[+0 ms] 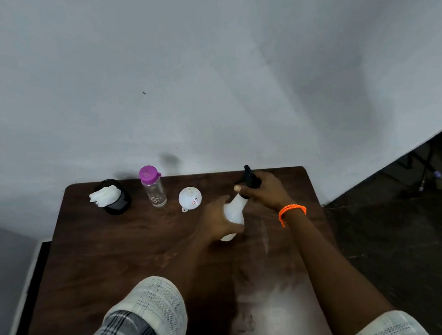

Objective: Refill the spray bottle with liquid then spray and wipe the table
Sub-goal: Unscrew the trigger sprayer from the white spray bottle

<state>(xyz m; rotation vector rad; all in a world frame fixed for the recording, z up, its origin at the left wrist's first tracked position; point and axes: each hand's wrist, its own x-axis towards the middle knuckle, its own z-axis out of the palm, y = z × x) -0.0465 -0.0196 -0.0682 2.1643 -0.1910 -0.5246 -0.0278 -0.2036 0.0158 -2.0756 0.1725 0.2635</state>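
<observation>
Two hands on spray bottle [233, 216] nr table [128, 252] far edge: left hand [217, 220] grips body, right hand [263, 190] fingers clasp black head.

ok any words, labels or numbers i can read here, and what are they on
None can be read.
Funnel: small red and blue sticker, too blurred to read.
Clear bottle with the purple cap: pale cursive print on its side, too faint to read.
Spray bottle: no label shows.

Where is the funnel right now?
In the head view, the white funnel sits upside down on the table, between the purple-capped bottle and the spray bottle.
</observation>
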